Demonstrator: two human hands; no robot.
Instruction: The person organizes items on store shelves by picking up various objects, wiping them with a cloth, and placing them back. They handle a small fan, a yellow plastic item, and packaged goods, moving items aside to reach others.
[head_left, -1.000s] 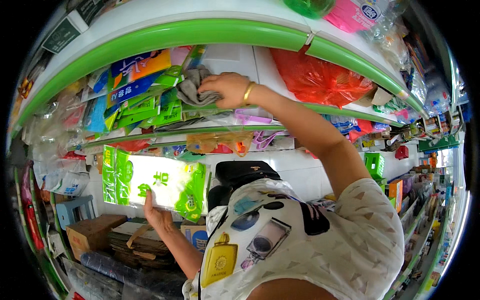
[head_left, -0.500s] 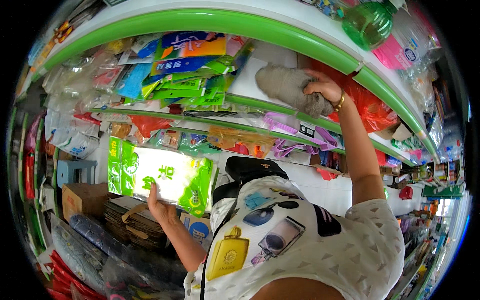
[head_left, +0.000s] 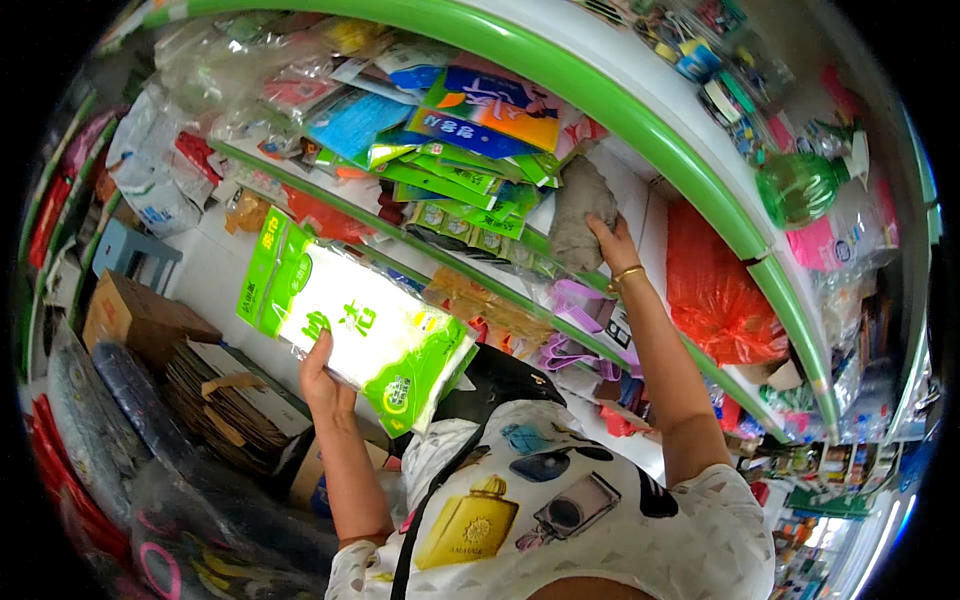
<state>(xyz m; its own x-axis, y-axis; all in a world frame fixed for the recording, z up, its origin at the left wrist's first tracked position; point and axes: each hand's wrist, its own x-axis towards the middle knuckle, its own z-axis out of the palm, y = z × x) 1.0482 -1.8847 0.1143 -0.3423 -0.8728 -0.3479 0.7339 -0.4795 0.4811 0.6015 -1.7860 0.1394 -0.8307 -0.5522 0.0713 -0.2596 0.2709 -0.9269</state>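
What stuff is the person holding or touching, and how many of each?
Green and white plastic pack, held up by the left hand: 1
Grey cloth, pressed on the shelf by the right hand: 1
Gold bangle on the right wrist: 1
Total: 3

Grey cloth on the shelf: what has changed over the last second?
The right hand has wiped the grey cloth rightward along the white shelf, away from the green packets. The left hand still holds the green-and-white package.
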